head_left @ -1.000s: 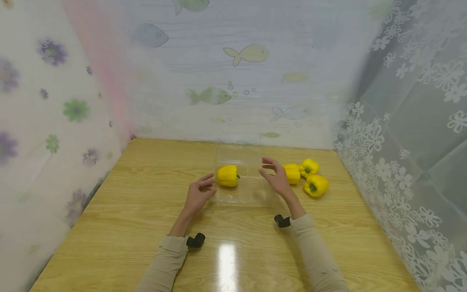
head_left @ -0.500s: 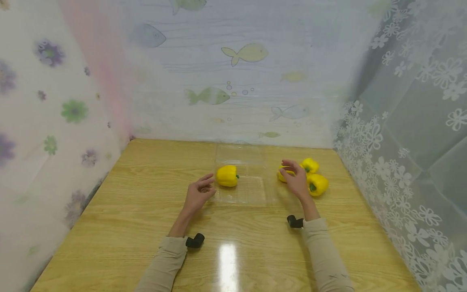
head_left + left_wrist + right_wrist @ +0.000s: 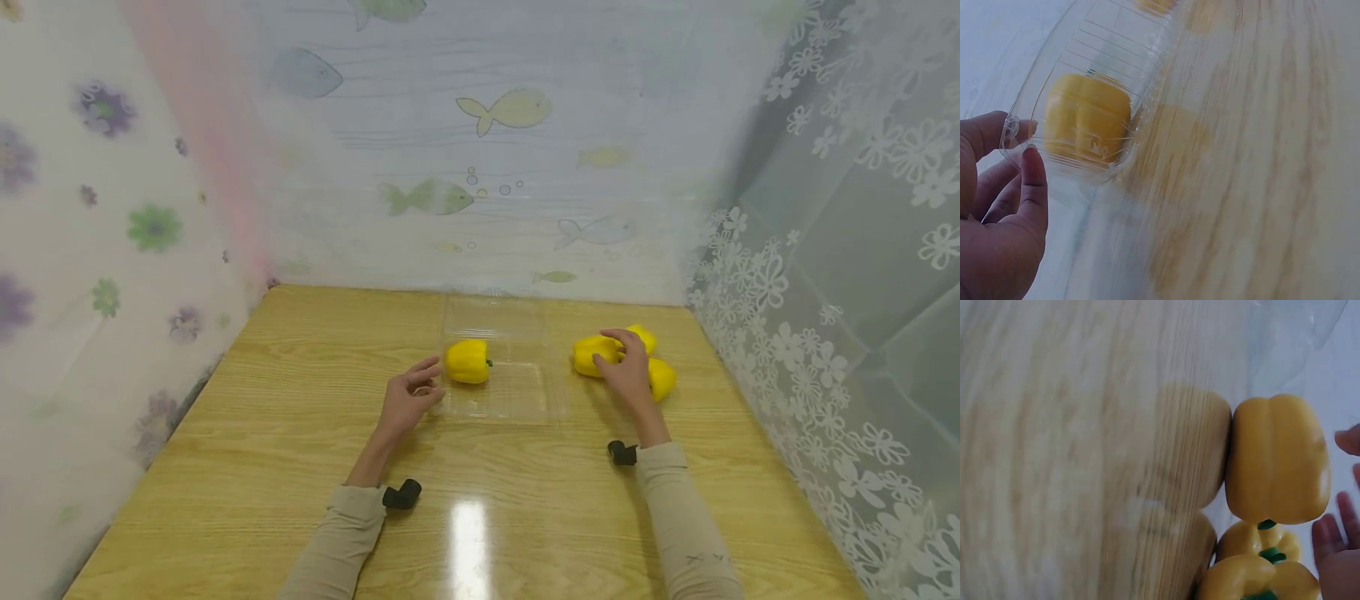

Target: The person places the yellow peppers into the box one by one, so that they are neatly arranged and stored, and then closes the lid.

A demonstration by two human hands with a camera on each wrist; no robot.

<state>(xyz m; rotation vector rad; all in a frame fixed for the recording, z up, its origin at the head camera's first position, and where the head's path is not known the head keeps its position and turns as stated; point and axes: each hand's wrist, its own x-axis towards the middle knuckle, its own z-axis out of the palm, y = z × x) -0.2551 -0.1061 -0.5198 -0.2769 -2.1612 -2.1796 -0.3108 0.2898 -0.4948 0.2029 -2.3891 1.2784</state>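
Clear plastic container [image 3: 517, 396] sits mid-frame on the wood-grain table [image 3: 262, 417], a transparent panel stretching behind it toward the table's back edge. One yellow pepper [image 3: 467, 362] lies in its left part, stem pointing right. Left hand [image 3: 407, 402], left of frame centre, pinches the container's left rim between thumb and finger; the left wrist view shows the plastic edge between them. Right hand [image 3: 630, 371], right of centre, has thumb and fingers spread at a second yellow pepper [image 3: 587, 357]; right wrist view shows a gap between digits and pepper, no grip. Hands well apart from each other.

Two more peppers, a rear pepper [image 3: 645, 337] and a front pepper [image 3: 663, 379], lie close behind the right hand on its right side, partly hidden in the head view. Green stems visible in the right wrist view.

Both arms in beige sleeves [image 3: 690, 517], black wrist pieces [image 3: 402, 494] at the cuffs. Fish-print sheet [image 3: 420, 242] across upper frame, flowered sheet [image 3: 52, 358] at left, white-flower curtain [image 3: 832, 275] at right. Bright reflection, bottom centre.
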